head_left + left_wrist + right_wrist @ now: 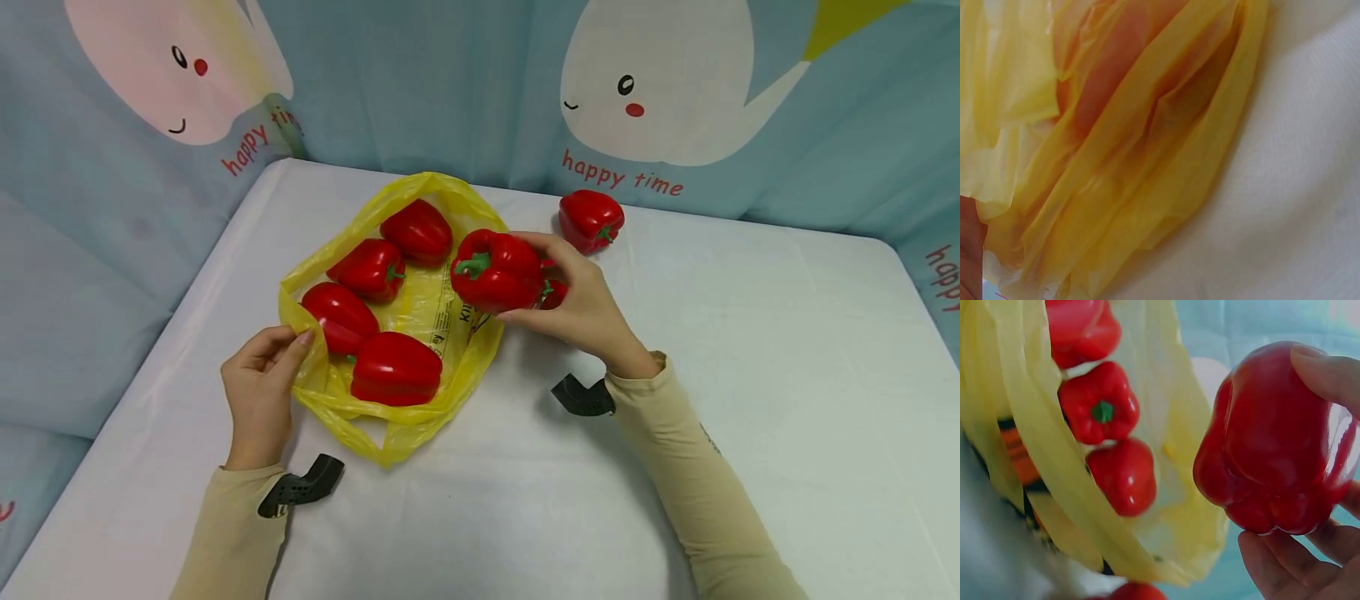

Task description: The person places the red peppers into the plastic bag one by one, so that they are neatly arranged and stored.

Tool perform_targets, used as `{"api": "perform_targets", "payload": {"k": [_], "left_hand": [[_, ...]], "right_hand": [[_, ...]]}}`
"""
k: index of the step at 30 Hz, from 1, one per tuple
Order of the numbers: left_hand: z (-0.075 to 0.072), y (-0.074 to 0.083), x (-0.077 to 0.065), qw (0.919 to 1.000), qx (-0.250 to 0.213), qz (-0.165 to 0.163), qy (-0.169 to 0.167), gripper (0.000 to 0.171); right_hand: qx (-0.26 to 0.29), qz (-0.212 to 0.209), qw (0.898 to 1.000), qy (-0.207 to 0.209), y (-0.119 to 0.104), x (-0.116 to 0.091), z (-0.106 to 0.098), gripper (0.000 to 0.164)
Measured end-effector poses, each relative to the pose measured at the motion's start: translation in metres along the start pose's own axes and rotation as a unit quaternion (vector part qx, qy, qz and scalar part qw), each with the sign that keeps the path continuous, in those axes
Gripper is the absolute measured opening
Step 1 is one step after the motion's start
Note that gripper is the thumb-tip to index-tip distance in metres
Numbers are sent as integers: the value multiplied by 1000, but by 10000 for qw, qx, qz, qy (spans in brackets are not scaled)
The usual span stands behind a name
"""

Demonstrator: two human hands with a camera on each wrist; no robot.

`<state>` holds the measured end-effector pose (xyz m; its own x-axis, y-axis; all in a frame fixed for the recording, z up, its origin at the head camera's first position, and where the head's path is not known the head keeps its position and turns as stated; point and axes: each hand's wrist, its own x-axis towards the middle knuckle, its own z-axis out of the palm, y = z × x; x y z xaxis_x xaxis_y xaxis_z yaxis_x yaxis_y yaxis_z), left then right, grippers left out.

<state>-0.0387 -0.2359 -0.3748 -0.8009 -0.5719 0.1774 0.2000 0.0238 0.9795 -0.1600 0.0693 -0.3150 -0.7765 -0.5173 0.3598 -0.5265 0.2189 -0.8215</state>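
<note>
My left hand (pixel 260 385) pinches the left rim of a yellow plastic bag (pixel 468 379), whose mouth is spread wide on the table. Several red bell peppers lie inside, among them one near the front (pixel 397 369) and one at the back (pixel 417 232). Over the bag's right edge, my right hand (pixel 576 293) grips another red bell pepper (pixel 491 271), its green stem turned left in the head view. That held pepper (pixel 1279 437) sits between thumb and fingers in the right wrist view. In the left wrist view, folds of yellow bag (pixel 1129 169) fill much of the picture.
A red bell pepper (pixel 591 220) rests near the table's back edge, right of the bag. One more pepper (pixel 553 294) shows partly behind my right hand. The white-covered table (pixel 750 350) meets a blue printed curtain (pixel 435 92) at the back and left.
</note>
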Motion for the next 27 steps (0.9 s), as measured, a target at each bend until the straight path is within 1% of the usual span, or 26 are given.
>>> {"api": "perform_targets", "payload": {"k": [4,10,14,19,24,27], "left_hand": [[0,-1,0,10000,0,12,-28,3],[0,-2,0,10000,34,9,-39,3],[0,-1,0,10000,28,10,-45,3],[0,0,0,10000,18,-2,-71,3],[0,-1,1,10000,20,11,-87,4],[1,-1,1,10000,22,19,-77,4]], "right_hand": [[107,99,9998,-167,-1,4,12,73],[566,224,9975,-371,1,7,31,71],[618,363,9964,-456,6,7,43,71],[553,675,9943,-614,14,6,54,71],[313,973,9920,-740,21,5,62,73],[69,1054,9908,-848,24,6,66,74]]}}
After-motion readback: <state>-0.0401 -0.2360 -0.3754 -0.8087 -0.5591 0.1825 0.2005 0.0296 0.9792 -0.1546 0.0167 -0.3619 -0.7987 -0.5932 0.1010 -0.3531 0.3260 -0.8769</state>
